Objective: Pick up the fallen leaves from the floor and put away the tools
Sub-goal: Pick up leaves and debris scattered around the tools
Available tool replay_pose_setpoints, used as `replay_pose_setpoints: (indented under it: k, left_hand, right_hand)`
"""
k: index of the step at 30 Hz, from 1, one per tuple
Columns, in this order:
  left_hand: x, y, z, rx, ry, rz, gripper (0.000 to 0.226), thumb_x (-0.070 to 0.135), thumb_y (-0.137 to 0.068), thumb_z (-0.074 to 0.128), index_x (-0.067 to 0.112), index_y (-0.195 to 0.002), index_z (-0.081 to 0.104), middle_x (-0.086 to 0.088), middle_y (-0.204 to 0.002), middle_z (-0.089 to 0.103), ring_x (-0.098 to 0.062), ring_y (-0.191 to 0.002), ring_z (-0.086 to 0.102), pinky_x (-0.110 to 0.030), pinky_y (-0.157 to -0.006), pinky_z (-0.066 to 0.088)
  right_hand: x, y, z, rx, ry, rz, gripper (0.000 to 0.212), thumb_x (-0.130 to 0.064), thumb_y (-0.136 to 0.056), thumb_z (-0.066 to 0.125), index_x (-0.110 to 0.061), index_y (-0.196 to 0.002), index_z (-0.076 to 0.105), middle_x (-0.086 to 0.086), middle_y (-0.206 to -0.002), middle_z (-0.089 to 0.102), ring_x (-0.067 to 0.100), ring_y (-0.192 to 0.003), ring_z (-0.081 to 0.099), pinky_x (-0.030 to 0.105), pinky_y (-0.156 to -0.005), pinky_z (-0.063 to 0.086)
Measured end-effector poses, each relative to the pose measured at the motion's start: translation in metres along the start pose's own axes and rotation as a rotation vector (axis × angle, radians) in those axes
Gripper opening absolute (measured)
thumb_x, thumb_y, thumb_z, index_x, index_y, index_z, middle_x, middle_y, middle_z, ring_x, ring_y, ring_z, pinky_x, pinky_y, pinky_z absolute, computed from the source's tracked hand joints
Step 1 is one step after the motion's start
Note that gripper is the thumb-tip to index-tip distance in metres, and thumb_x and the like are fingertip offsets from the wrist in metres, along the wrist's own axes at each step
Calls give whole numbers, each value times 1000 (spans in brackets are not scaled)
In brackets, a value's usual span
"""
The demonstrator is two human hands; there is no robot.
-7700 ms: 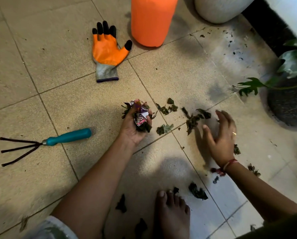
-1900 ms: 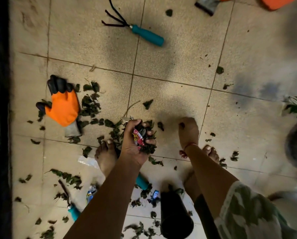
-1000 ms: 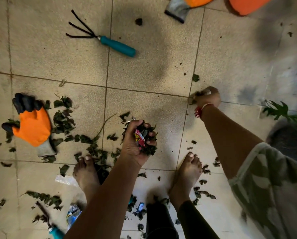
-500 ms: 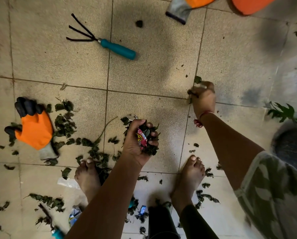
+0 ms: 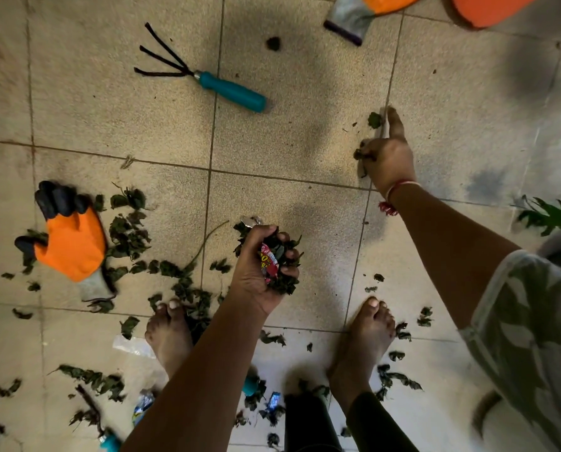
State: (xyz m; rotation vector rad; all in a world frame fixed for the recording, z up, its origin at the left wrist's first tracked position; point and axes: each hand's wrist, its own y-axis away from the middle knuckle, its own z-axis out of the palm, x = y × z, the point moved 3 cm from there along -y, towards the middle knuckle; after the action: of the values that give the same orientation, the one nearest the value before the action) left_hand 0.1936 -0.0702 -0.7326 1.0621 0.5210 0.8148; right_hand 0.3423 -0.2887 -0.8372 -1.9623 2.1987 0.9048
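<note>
My left hand (image 5: 259, 275) grips a bunch of dark leaves with a red wrapper (image 5: 268, 261) in it, held above the tiles between my feet. My right hand (image 5: 385, 154) reaches forward to the floor; its curled fingers hold leaf bits while one finger stretches toward a single leaf (image 5: 374, 119). Several fallen leaves (image 5: 127, 230) lie scattered beside an orange glove (image 5: 70, 239) on the left. A hand rake with a teal handle (image 5: 230, 91) lies farther ahead.
A second orange glove (image 5: 364, 8) and an orange container (image 5: 487, 8) sit at the top edge. More leaves (image 5: 90, 380), wrappers (image 5: 142, 402) and a teal-handled tool (image 5: 109, 442) lie around my bare feet (image 5: 168, 337). A potted plant (image 5: 546, 216) stands at the right.
My right hand has moved slightly farther forward along the tile joint, one finger now stretched toward the single leaf. My left hand stays in place with its bunch of leaves.
</note>
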Motion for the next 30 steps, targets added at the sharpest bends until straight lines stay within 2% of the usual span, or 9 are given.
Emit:
replay_pose_setpoints:
  k: [6,8,11,13,16,21,24,27,30]
  left_hand:
    - [0,-4,-7,17,39,1,23,25,-75,54,18,-53,58,8,-59,54,-6,-48,48,-12,-39,29]
    - [-1,-4,-5,6,26,-4,25,25,-76,54,19,-51,59,9,-59,54,-6,-48,47,-13,-39,28]
    - [-1,-5,-2,-17,2,-4,26,25,-74,54,20,-49,59,10,-59,54,-6,-49,47,-13,-40,27]
    - [0,-7,-2,-28,-13,2,25,26,-72,54,21,-48,60,10,-58,54,-5,-49,46,-13,-41,26]
    - [3,-10,-6,-34,-7,19,26,27,-72,54,21,-47,60,10,-58,54,-5,-49,46,-13,-41,26]
    - [1,-8,-6,-26,7,26,24,27,-72,57,20,-49,60,9,-58,54,-5,-48,47,-12,-40,28]
    - [2,-5,-6,-29,-7,16,24,27,-72,57,20,-49,61,9,-58,54,-5,-48,47,-12,-40,28]
    - [5,2,-5,-31,16,22,29,27,-76,54,20,-49,60,10,-57,54,-4,-48,47,-12,-40,28]
    - [7,18,5,-23,51,22,24,26,-75,55,18,-53,59,8,-57,55,-5,-48,49,-12,-38,30]
  right_hand:
    - [-16,2,-7,-93,210,-166,23,1,-86,56,-4,-105,69,14,-129,53,31,-107,59,31,-97,42]
    - [-17,6,-5,-34,171,-150,20,1,-86,59,-3,-102,70,14,-143,39,27,-103,60,29,-99,44]
    - [-13,1,-7,7,97,-116,36,4,-83,62,4,-119,60,9,-154,26,16,-109,58,8,-97,34]
    - [-13,-5,-12,-41,178,-135,28,4,-81,63,4,-109,65,12,-152,30,23,-120,53,10,-99,34]
    - [-19,-4,-11,-103,278,-197,18,0,-84,59,-2,-99,70,16,-129,55,31,-110,58,27,-94,42]
    - [-26,13,-3,36,323,-124,24,-4,-92,48,-5,-105,69,16,-105,64,30,-94,62,32,-85,47]
    - [-28,8,-8,-63,327,-98,17,-6,-88,55,-8,-96,70,12,-93,68,28,-89,63,30,-81,48]
    - [-46,21,-8,-135,92,-15,6,-9,-82,68,-13,-79,70,2,-83,69,13,-80,64,19,-78,51]
    - [-84,59,-14,-22,-472,248,18,-4,-75,75,-18,-67,68,1,-85,71,4,-75,65,14,-75,54]
